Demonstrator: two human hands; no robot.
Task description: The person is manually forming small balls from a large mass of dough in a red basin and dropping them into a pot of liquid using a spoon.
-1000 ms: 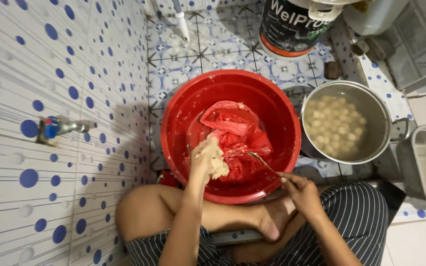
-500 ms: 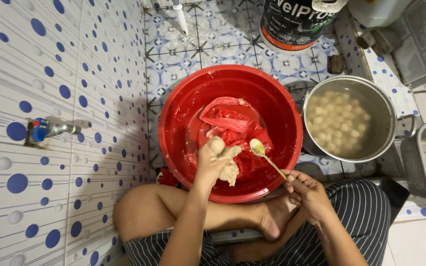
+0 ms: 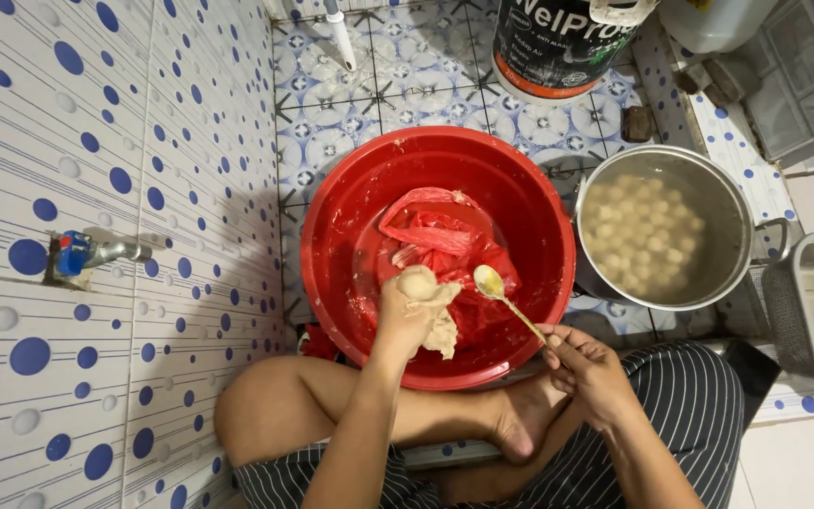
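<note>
At the centre of the frame the left hand [image 3: 407, 316] is squeezed shut around a lump of pale paste [image 3: 435, 316], a rounded ball of it bulging out above the fist, over the red basin [image 3: 332, 245]. Lower right of centre, the right hand [image 3: 588, 363] pinches the handle of a metal spoon [image 3: 511, 302], its bowl raised over the red plastic bag [image 3: 445, 236] in the basin. At right stands a steel pot [image 3: 741, 226] of pale balls in water.

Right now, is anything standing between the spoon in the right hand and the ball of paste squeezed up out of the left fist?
Nothing visible does. The spoon in the right hand hangs beside the pale ball atop the left hand, with only open space over the red basin between them.
</note>
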